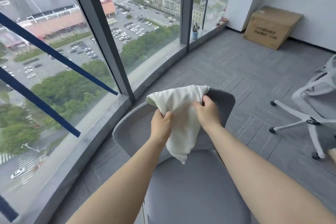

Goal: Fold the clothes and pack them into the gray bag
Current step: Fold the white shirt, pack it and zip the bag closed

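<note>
- The person holds a white garment point(179, 114) in the air above a gray office chair point(190, 187), probably so the cloth can hang free and be sorted out before folding.
- The left hand point(161, 123) is clenched on a bunch of cloth at the garment's left edge.
- The right hand point(207, 110) pinches the cloth near its upper right, fingers curled into the fabric.
- The upper part of the garment rises above and between both hands, in front of the chair's backrest; the rest hangs below them, its lowest corner just above the seat.
- The cloth is bunched, not yet flat, so folding looks barely begun.
- The gray bag is not in view.
</note>
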Action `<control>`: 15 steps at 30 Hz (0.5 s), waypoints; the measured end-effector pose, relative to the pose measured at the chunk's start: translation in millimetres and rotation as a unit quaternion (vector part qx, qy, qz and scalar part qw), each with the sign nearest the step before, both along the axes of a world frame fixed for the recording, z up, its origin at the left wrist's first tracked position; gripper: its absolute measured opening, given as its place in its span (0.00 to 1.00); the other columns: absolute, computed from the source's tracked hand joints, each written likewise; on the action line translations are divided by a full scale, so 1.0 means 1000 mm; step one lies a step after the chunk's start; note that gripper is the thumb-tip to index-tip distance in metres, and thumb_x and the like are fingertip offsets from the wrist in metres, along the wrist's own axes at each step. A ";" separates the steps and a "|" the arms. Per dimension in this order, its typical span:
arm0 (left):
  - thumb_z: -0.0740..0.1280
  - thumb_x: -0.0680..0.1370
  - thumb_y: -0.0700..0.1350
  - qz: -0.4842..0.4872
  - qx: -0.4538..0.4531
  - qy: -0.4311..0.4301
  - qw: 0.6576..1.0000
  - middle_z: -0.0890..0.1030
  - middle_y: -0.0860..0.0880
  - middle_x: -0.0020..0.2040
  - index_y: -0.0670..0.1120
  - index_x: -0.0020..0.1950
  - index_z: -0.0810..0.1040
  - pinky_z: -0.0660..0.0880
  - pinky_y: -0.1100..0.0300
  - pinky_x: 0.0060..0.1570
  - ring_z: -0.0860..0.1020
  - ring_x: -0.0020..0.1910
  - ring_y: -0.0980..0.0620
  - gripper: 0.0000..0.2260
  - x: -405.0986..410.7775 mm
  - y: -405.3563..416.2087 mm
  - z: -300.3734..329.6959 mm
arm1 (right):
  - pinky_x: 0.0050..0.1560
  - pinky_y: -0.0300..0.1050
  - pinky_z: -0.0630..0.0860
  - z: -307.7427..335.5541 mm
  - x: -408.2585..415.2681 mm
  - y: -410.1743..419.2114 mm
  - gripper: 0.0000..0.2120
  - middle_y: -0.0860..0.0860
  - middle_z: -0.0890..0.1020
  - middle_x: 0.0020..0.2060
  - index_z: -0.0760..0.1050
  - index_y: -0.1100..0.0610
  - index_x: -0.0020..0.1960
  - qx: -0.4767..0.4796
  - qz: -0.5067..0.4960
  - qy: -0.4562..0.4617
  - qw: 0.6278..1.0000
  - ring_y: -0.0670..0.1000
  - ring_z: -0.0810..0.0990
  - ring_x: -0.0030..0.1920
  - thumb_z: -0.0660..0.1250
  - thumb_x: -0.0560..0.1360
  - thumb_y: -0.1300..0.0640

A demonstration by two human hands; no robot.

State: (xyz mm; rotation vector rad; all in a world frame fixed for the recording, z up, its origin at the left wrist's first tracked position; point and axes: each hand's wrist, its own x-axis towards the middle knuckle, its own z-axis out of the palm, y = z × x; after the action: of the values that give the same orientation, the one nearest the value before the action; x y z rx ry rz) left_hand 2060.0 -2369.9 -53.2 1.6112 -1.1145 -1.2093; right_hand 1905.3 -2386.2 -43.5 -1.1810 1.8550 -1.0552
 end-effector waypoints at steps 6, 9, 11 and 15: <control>0.59 0.71 0.46 -0.007 -0.117 0.023 0.993 0.67 0.48 0.38 0.39 0.42 0.67 0.63 0.55 0.37 0.65 0.36 0.53 0.10 -0.002 -0.004 0.069 | 0.36 0.39 0.65 0.071 -0.001 0.020 0.14 0.46 0.70 0.31 0.65 0.53 0.34 -0.114 -0.043 -0.023 0.992 0.48 0.67 0.34 0.61 0.78 0.55; 0.61 0.70 0.50 -0.060 -0.181 0.036 0.981 0.73 0.47 0.40 0.36 0.48 0.73 0.68 0.55 0.39 0.69 0.38 0.54 0.17 -0.004 -0.003 0.110 | 0.38 0.45 0.66 0.108 0.000 0.040 0.14 0.45 0.70 0.32 0.65 0.51 0.35 -0.189 -0.084 -0.020 0.978 0.47 0.68 0.34 0.61 0.79 0.53; 0.63 0.71 0.50 -0.105 -0.213 0.050 0.970 0.77 0.42 0.41 0.36 0.50 0.73 0.70 0.55 0.41 0.72 0.40 0.54 0.18 -0.006 0.006 0.135 | 0.36 0.46 0.64 0.131 0.001 0.062 0.15 0.44 0.67 0.31 0.63 0.53 0.35 -0.242 -0.119 -0.024 0.963 0.46 0.66 0.33 0.62 0.79 0.54; 0.66 0.72 0.48 -0.226 -0.228 0.096 0.942 0.82 0.44 0.43 0.40 0.49 0.77 0.76 0.50 0.45 0.78 0.41 0.51 0.12 -0.022 0.037 0.168 | 0.34 0.42 0.61 0.163 0.000 0.128 0.12 0.47 0.64 0.31 0.62 0.56 0.38 -0.334 -0.206 -0.002 0.920 0.44 0.62 0.32 0.60 0.79 0.60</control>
State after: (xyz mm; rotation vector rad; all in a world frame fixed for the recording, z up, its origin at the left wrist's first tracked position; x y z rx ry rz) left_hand 2038.5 -2333.0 115.2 0.8932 -1.5524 -1.2402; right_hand 1905.7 -2258.4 120.0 -1.1494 1.8347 -2.0430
